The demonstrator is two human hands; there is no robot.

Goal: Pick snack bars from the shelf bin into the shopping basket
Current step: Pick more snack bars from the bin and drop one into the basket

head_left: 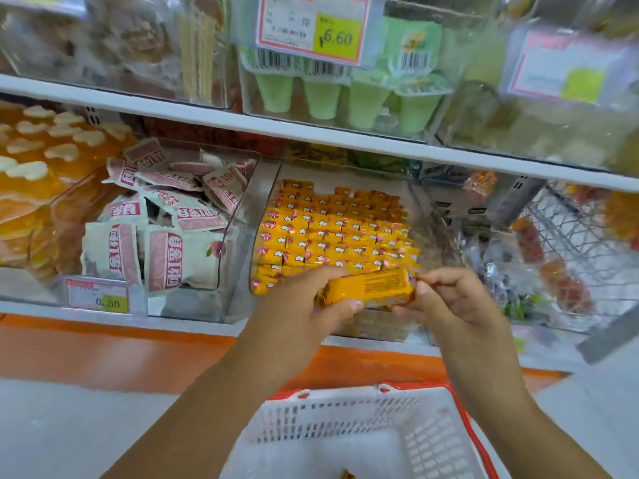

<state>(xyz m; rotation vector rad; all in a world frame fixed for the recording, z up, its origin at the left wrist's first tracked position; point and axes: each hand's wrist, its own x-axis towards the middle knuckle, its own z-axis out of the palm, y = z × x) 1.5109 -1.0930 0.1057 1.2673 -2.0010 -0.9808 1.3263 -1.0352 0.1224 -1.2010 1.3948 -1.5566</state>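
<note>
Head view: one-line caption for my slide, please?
Left hand and right hand hold a snack bar before the shelf bin, shopping basket below.

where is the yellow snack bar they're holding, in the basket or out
Out. Left hand and right hand grip the snack bar in front of the bin, above the basket.

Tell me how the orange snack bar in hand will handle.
The snack bar is probably stiff: held between left hand and right hand, it shows no sag. Its glossy wrapper may be slippery. Likely light: the right hand pinches one end.

Bright even light; edges motion-blurred, wide-angle bowing at margins
</note>
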